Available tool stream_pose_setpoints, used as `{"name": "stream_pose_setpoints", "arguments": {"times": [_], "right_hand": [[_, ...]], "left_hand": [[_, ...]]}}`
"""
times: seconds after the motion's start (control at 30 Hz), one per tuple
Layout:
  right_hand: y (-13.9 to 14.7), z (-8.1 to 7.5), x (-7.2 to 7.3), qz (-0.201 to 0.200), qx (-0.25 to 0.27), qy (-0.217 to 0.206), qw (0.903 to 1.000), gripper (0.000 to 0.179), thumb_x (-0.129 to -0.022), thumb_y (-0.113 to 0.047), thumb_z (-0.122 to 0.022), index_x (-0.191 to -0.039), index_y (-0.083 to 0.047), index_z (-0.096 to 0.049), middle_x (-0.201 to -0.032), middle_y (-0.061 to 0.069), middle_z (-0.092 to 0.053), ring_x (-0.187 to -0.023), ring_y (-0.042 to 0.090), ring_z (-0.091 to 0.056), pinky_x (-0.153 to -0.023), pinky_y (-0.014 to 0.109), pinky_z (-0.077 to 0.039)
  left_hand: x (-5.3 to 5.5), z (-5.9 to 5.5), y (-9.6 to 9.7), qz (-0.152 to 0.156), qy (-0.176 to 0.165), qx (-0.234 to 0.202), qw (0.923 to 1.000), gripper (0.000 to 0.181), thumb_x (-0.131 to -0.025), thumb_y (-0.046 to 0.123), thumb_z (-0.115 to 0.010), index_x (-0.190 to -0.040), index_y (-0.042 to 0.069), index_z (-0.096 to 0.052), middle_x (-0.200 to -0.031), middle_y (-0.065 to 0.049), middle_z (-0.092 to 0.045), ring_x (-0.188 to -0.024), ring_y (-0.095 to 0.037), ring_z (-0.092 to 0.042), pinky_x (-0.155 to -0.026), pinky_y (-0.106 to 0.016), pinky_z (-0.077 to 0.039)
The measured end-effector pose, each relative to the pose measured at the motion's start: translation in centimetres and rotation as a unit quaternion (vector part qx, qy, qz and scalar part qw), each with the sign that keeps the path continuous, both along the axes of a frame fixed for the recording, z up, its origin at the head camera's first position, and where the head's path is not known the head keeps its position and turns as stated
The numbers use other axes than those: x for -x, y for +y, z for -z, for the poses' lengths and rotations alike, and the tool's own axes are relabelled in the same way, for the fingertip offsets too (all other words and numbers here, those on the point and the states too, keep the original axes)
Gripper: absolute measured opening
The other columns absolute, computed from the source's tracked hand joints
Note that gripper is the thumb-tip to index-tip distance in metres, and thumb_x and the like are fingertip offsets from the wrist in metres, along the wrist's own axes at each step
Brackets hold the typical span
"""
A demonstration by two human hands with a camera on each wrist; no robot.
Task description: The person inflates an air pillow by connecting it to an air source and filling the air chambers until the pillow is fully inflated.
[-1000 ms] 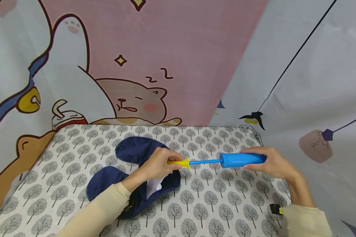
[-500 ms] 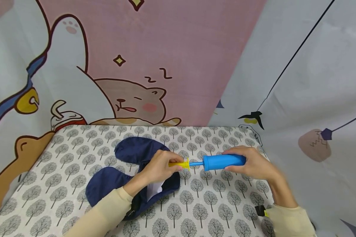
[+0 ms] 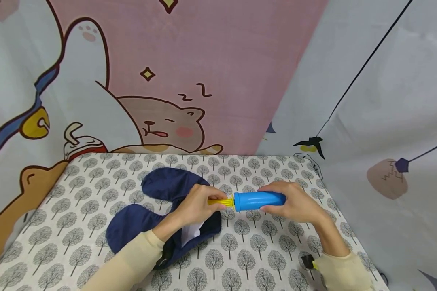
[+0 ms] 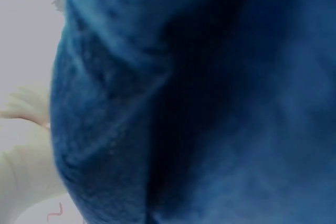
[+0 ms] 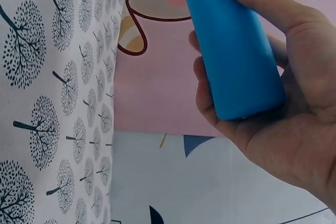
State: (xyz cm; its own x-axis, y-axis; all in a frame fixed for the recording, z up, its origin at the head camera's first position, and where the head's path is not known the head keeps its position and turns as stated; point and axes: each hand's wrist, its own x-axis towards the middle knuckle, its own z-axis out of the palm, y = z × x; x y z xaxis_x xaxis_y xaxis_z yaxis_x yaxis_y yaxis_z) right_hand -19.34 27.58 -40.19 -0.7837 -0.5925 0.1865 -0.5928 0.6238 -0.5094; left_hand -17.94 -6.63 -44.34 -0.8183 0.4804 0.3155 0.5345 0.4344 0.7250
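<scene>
Near edge: left sleeve (image 3: 120, 264) and right sleeve (image 3: 344, 270) reach in over the surface (image 3: 258, 258), which wears a white tree-print cloth. A small black tab (image 3: 308, 261) shows beside the right sleeve; its nature is unclear.

Left of centre: navy pillow (image 3: 125, 226) (neck type, by its shape), lying with two rounded lobes toward the left. A white piece (image 3: 190, 233) shows at its right part. The left forearm crosses above it. The left wrist view is filled mostly by blurred navy fabric, so it adds nothing on the grip.

Centre: the pump, held roughly level above the surface, just right of the pillow. Left hand (image 3: 198, 203) pinches the yellow end piece (image 3: 222, 202) between thumb and fingers. Right hand (image 3: 295, 202) wraps the blue barrel (image 3: 253, 201), thumb on one side, fingers round the other; the right wrist view confirms this. Barrel collar sits against the yellow flange, with no rod visible between.

Far: cartoon backdrop (image 3: 240, 81), a sleeping animal on pink.

Judgement: step in hand looks like a pumping stroke at its fully closed position. Whether the yellow piece connects to anything cannot be told. Next move probably calls for a steady left pinch while the right hand draws the barrel straight back, unbent.
</scene>
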Motion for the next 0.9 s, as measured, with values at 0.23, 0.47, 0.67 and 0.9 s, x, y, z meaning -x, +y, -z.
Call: {"name": "stream_pose_setpoints", "arguments": {"times": [0.23,0.47,0.67,0.9], "right_hand": [[1.8,0.0,0.8,0.024,-0.012,-0.008,0.9996,0.053,-0.091,-0.030,-0.098,-0.139,-0.021,-0.081,-0.132,-0.005,-0.083,-0.110,0.013,-0.073,-0.094,0.032,-0.059],[4.4,-0.3,1.6,0.057,-0.012,-0.033,0.9978,0.055,-0.090,-0.035,-0.099,-0.141,-0.026,-0.080,-0.139,-0.003,-0.082,-0.121,0.023,-0.072,-0.097,0.033,-0.058],[6.3,-0.7,1.9,0.072,-0.006,-0.046,0.9963,0.056,-0.089,-0.032,-0.099,-0.142,-0.027,-0.080,-0.141,-0.001,-0.081,-0.121,0.018,-0.066,-0.098,0.029,-0.056],[7.2,-1.0,1.7,0.077,-0.009,-0.046,0.9959,0.055,-0.091,-0.034,-0.098,-0.143,-0.025,-0.080,-0.142,0.003,-0.079,-0.115,0.018,-0.065,-0.088,0.027,-0.057]], "left_hand": [[-0.1,-0.1,-0.6,-0.017,-0.026,-0.002,0.9995,0.019,-0.099,0.012,-0.088,-0.118,0.016,-0.089,-0.107,-0.003,-0.088,-0.078,-0.002,-0.070,-0.072,-0.021,-0.057],[-0.2,-0.1,-0.9,-0.019,-0.026,0.001,0.9995,0.022,-0.101,0.011,-0.086,-0.122,0.014,-0.088,-0.112,-0.006,-0.088,-0.079,-0.003,-0.072,-0.072,-0.021,-0.058],[-0.3,-0.1,-1.1,-0.022,-0.027,0.001,0.9994,0.024,-0.100,0.009,-0.086,-0.124,0.012,-0.088,-0.114,-0.007,-0.088,-0.080,-0.002,-0.072,-0.072,-0.021,-0.059],[-0.7,-0.3,-1.0,-0.023,-0.025,0.002,0.9994,0.024,-0.101,0.007,-0.085,-0.124,0.010,-0.087,-0.116,-0.010,-0.088,-0.085,-0.010,-0.077,-0.075,-0.021,-0.060]]}}
